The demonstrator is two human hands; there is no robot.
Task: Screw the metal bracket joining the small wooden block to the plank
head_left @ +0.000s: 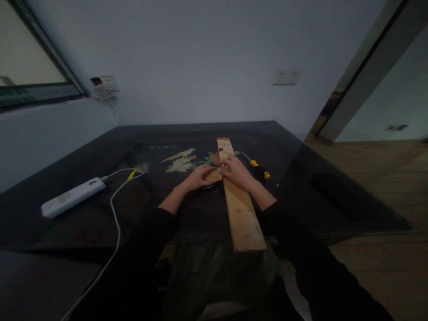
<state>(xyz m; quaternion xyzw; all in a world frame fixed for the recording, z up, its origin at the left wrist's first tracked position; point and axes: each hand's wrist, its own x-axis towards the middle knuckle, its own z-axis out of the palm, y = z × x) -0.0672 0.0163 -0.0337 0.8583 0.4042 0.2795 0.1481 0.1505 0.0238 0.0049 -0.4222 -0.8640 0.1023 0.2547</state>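
A long, pale wooden board [242, 216] lies lengthwise on the dark table, its near end jutting past the front edge. My left hand [199, 178] is closed on a short wooden piece [214, 175] that meets the board's left side. Across the board rests my right hand [236, 171], its fingertips bent down onto a small, light metal plate [221, 169] where the two pieces of wood meet. The plate is partly covered by fingers, and its exact shape is unclear. To the right of my right hand lies a yellow and black screwdriver [259, 169].
A white power strip [73, 197] with a white cable [117, 214] lies on the left of the dark table [197, 223]. Thin, shiny bits [207, 186] lie below my left hand. A dark flat object [337, 194] is at the right. Behind stands a wall with a socket [286, 76].
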